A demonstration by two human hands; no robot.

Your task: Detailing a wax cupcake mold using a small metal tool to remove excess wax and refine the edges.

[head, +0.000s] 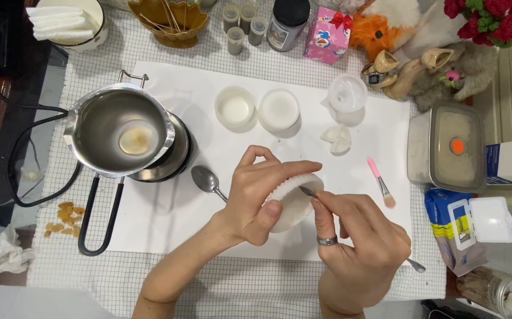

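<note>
Head view: hands (256, 198) cradle mould (294, 204); tool (308, 191) pinched.

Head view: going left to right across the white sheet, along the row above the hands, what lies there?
Metal pot → first white round mould → second white round mould → white lid → lidded metal box, just off the sheet.

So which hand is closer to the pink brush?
The right hand. It lies just left of and below the pink brush, holding a thin metal tool. The left hand is farther left, gripping the white mould.
</note>
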